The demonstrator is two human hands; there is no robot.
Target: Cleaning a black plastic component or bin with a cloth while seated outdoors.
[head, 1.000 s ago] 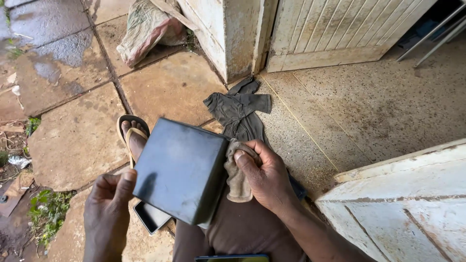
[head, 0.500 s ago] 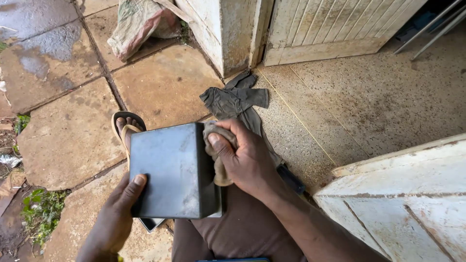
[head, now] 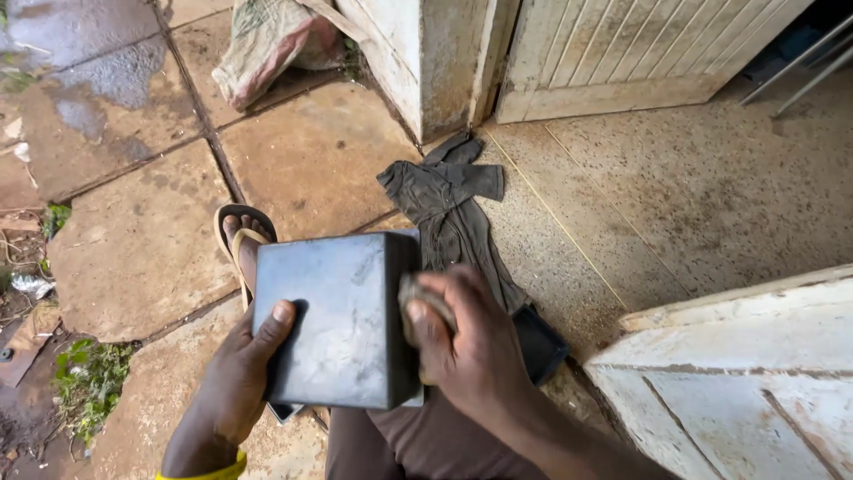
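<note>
head view: a dark grey metal box (head: 342, 320) rests over the person's lap, above the paved floor (head: 311, 151). the left hand (head: 233, 382) braces its left edge, fingers together flat on the face. the right hand (head: 466, 347) has its fingers clamped on a small cloth (head: 416, 298) pressed to the box's right side. it looks stiff, smooth, perhaps slippery and fairly heavy; the edges seem the safest hold.
</note>
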